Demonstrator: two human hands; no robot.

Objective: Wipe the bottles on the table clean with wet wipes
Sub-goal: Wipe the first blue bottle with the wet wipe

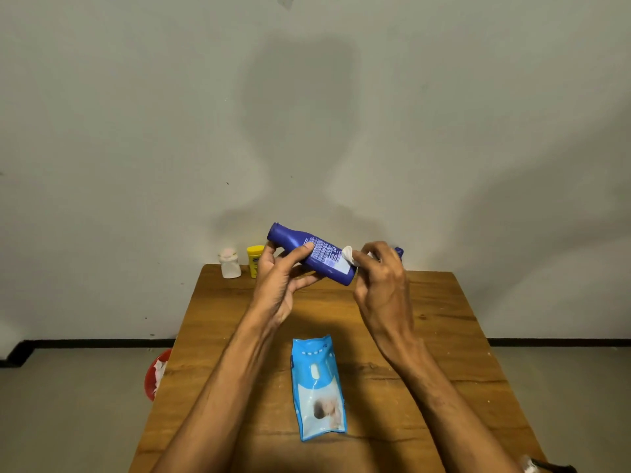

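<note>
Two bare forearms (211, 404) came in from the bottom edge of the frame. Between them lay one blue pack of wet wipes (319, 387), flat on the wooden worktop (426, 336) at lower centre. One dark object (546, 467) was cropped by the lower right corner, too little of it showing to identify.

Above the middle of the worktop, the two hands were raised near each other. The left hand (280, 285) gripped one blue bottle (312, 252) clear of the surface, with the thumb on top and the fingers curled beneath. The bottle was tilted, its narrow end toward the upper left. The right hand (382, 278) pinched one wadded white wet wipe (350, 256) against the bottle's lower right end.

At the far left edge of the worktop, left of centre in the frame, two more bottles stood upright just beside each other: one yellow bottle (254, 261) and one white bottle (229, 264). One small blue object (398, 252) peeked out behind the right hand, mostly hidden.

On the floor at the left, one red bin (155, 373) held crumpled white wipes.
</note>
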